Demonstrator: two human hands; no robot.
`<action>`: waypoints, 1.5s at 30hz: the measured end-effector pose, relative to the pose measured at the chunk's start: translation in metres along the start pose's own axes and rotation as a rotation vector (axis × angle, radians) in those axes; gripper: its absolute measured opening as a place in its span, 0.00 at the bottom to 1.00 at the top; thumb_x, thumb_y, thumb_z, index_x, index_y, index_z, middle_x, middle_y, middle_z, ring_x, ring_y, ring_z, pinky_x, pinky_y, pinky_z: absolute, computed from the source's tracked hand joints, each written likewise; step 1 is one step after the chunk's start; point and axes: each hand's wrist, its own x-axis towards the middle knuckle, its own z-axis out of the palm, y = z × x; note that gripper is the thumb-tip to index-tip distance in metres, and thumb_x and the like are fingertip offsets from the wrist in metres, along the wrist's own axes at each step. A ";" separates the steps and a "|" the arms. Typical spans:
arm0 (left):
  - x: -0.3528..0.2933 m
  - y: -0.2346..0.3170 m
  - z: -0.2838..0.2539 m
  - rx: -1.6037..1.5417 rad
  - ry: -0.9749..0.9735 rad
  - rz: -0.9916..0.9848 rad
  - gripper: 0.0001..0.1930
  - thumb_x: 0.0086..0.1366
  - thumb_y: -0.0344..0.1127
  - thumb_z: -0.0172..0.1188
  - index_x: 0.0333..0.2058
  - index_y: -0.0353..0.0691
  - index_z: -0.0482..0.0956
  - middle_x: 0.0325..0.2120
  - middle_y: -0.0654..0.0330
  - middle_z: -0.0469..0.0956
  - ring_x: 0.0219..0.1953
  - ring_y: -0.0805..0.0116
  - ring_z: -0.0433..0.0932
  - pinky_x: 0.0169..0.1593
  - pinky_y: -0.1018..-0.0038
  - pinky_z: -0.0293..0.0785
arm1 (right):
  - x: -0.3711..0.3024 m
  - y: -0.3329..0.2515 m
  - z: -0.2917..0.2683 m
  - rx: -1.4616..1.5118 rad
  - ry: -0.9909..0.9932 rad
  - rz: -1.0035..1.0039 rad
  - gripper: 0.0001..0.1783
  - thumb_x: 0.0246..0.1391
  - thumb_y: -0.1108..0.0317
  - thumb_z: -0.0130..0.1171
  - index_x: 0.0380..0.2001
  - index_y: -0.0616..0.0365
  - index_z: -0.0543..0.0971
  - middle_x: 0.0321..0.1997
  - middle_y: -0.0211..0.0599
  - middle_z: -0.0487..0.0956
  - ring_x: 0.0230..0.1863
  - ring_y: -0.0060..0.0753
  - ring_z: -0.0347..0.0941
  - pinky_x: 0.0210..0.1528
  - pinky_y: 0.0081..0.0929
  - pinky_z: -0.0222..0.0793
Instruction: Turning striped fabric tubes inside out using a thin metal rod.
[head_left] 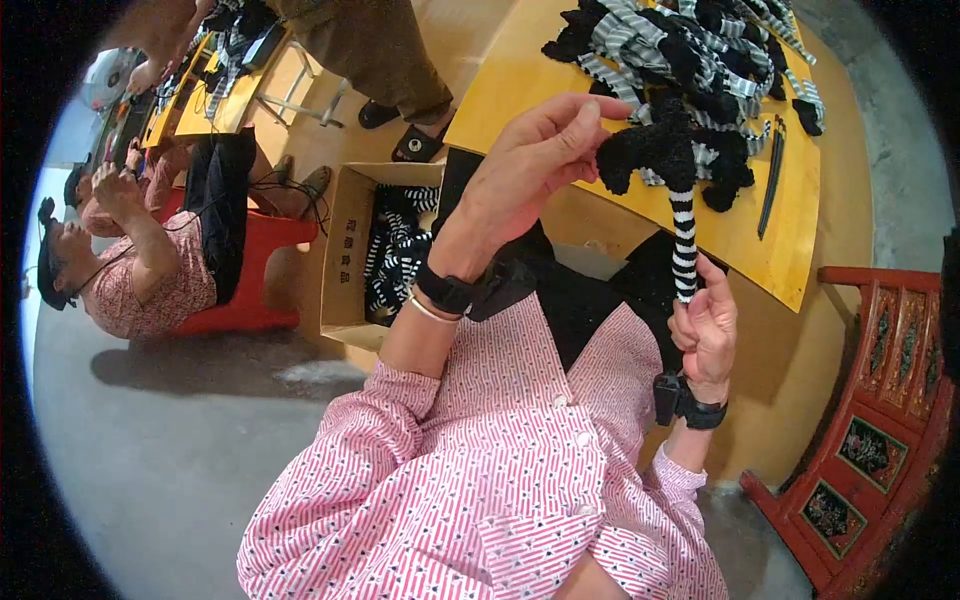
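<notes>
A soft toy piece with a black fuzzy lobed top and a black-and-white striped stuffed tube is held upright in front of me, above the table's near edge. My left hand is at the fuzzy top, its lower fingers curled against the left lobe and its index finger stretched along the upper side. Part of that grip is hidden. Below, the fingers of my right hand close round the bottom end of the striped tube.
On the yellow table lies a heap of black and striped plush pieces, with dark thin sticks beside it. A cardboard box of striped pieces stands left. A red carved chair is at right. Other people sit and stand at left.
</notes>
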 end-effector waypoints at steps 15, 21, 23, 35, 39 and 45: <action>0.003 -0.011 -0.006 -0.169 0.074 -0.007 0.07 0.58 0.37 0.53 0.32 0.41 0.71 0.26 0.69 0.69 0.26 0.82 0.65 0.28 0.86 0.62 | -0.002 -0.010 0.007 -0.115 -0.018 0.187 0.31 0.48 0.74 0.44 0.57 0.56 0.54 0.11 0.16 0.51 0.10 0.08 0.43 0.10 0.07 0.38; 0.005 -0.010 -0.015 -0.320 0.082 0.037 0.10 0.58 0.34 0.53 0.38 0.41 0.70 0.28 0.66 0.70 0.30 0.78 0.67 0.33 0.83 0.64 | -0.005 -0.006 -0.004 -0.049 -0.137 0.217 0.24 0.54 0.70 0.42 0.56 0.56 0.57 0.12 0.16 0.53 0.11 0.08 0.43 0.12 0.09 0.38; 0.008 -0.012 -0.022 -0.426 0.005 0.005 0.12 0.57 0.33 0.53 0.41 0.41 0.69 0.29 0.65 0.71 0.31 0.76 0.67 0.35 0.82 0.65 | -0.006 -0.004 -0.007 0.150 -0.142 0.283 0.23 0.54 0.69 0.43 0.55 0.55 0.58 0.12 0.18 0.54 0.11 0.09 0.43 0.11 0.09 0.37; 0.004 0.003 -0.032 0.787 -0.270 0.691 0.19 0.53 0.35 0.57 0.44 0.39 0.69 0.50 0.57 0.62 0.54 0.70 0.58 0.51 0.75 0.59 | -0.004 0.002 -0.008 0.383 -0.215 0.412 0.22 0.55 0.67 0.43 0.55 0.52 0.58 0.11 0.20 0.54 0.10 0.10 0.41 0.11 0.11 0.36; 0.002 -0.006 -0.018 0.389 -0.105 0.472 0.13 0.54 0.34 0.56 0.39 0.38 0.71 0.44 0.60 0.67 0.41 0.75 0.68 0.39 0.83 0.65 | -0.004 0.003 -0.002 0.272 -0.235 0.443 0.22 0.55 0.68 0.42 0.54 0.52 0.59 0.11 0.20 0.53 0.10 0.10 0.42 0.11 0.10 0.36; 0.006 -0.018 -0.013 -0.145 0.014 0.155 0.07 0.58 0.32 0.52 0.36 0.40 0.71 0.26 0.68 0.73 0.26 0.82 0.70 0.27 0.88 0.65 | -0.001 0.002 0.006 0.323 -0.195 0.363 0.18 0.54 0.69 0.45 0.49 0.53 0.63 0.12 0.20 0.54 0.10 0.10 0.43 0.10 0.10 0.37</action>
